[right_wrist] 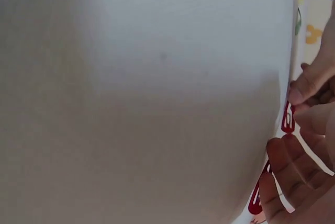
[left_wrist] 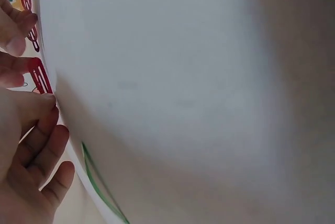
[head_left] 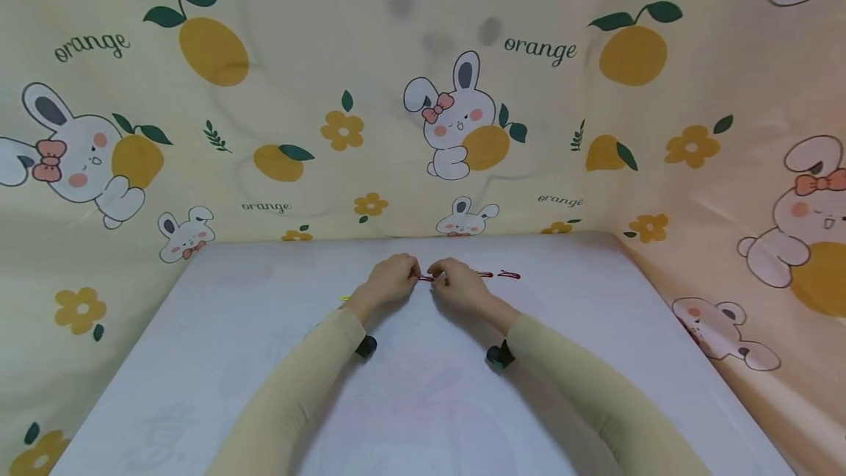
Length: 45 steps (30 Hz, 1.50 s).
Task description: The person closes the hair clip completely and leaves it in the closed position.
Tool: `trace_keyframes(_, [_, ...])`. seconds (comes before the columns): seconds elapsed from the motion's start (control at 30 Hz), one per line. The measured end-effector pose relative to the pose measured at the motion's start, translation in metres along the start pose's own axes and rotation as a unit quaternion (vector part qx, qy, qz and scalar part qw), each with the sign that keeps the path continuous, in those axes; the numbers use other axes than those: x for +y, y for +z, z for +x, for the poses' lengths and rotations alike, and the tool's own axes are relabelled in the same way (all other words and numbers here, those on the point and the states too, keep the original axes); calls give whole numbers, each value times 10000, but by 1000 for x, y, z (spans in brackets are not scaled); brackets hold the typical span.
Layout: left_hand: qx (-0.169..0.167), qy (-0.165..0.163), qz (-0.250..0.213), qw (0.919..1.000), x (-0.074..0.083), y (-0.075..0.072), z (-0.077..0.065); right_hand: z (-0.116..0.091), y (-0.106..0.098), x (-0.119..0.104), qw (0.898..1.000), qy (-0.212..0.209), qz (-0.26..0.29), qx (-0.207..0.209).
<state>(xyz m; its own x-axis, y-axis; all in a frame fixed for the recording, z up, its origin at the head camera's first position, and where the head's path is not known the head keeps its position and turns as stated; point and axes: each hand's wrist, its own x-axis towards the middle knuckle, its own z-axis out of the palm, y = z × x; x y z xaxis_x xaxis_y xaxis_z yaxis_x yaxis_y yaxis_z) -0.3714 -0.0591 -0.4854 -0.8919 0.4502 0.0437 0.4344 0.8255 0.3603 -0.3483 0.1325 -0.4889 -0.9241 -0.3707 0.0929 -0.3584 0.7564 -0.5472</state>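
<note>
In the head view a red snap hair clip [head_left: 426,278] lies between my two hands near the back of the table. My left hand [head_left: 394,278] pinches its left end between thumb and forefinger, and the other fingers are bent, as the left wrist view shows. At the clip's other end are the thumb and fingertips of my right hand [head_left: 457,285], holding it from the right. A second red hair clip [right_wrist: 255,199] shows beside the right hand's lower fingers in the right wrist view. Further right lie more red hair clips [head_left: 509,274] in a row.
Left of the left hand is a thin yellow item [head_left: 344,299], partly hidden by the wrist. A thin curved green item [left_wrist: 97,182] shows in the left wrist view. The white table [head_left: 423,402] meets a printed cloth [head_left: 370,57] at the back.
</note>
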Motion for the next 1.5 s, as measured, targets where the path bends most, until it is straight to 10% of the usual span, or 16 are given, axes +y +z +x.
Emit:
trace_keyframes(0.77, [662, 156, -578, 9960, 5, -14, -16, -6, -1, -17, 9919, -450, 143, 1179])
trace_keyframes(1.5, [2370, 891, -1174, 9603, 23, -32, -50, -24, -13, -37, 9369, -1236, 1839, 2703])
